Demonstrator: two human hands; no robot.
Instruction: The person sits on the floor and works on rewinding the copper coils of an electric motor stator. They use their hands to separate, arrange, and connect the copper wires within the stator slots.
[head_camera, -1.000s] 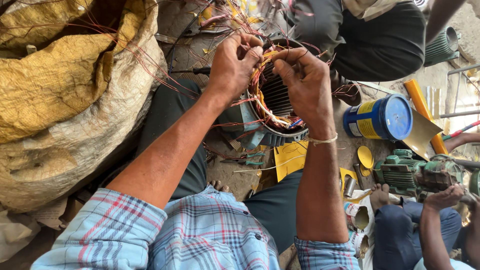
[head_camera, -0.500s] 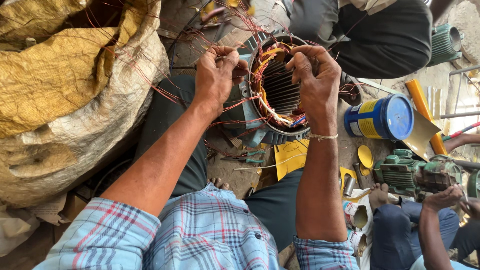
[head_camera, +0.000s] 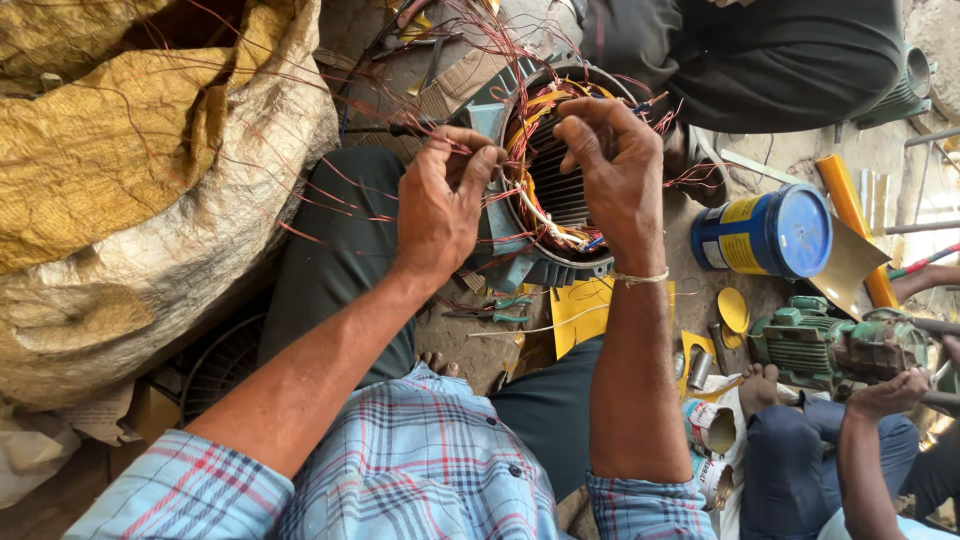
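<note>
A grey motor stator housing with copper windings stands between my knees, its open bore facing me. My left hand pinches a bundle of thin red-brown copper wires at the housing's left rim. My right hand rests on the right side of the ring, fingers curled over the winding and its yellow sleeves. Loose wire strands trail off to the left over my dark trousers.
A big yellow-and-white sack fills the left. A blue tin lies on its side at right, with yellow paper scraps and green-handled pliers on the floor. Another person's hand holds a green motor at lower right.
My left hand has slid down from the top of the ring to its left rim, pulling wires with it. My right hand has moved slightly lower on the right side.
</note>
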